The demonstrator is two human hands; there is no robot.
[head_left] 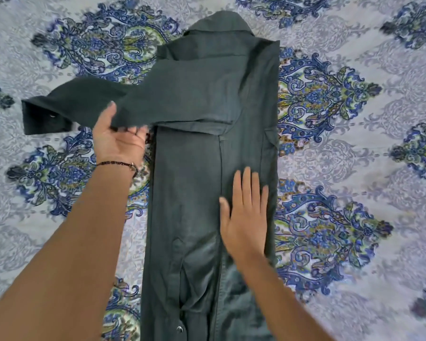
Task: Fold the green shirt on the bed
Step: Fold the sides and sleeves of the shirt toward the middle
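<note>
- The green shirt (194,168) lies lengthwise down the middle of the bed (354,156). Its collar (219,23) is at the far end and its sides are folded in to make a long narrow strip.
- Your left hand (118,141) holds the sleeve (89,102) just beside the strip's left edge, thumb on top of the cloth and fingers (135,131) curled beneath it.
- The sleeve runs out to the left over the patterned cover, with its cuff (42,116) at the far left.
- Your right hand (246,217) lies flat on the right half of the shirt, fingers (247,185) straight and close together, gripping nothing.
- A thin beaded bracelet (118,164) circles your left wrist.
</note>
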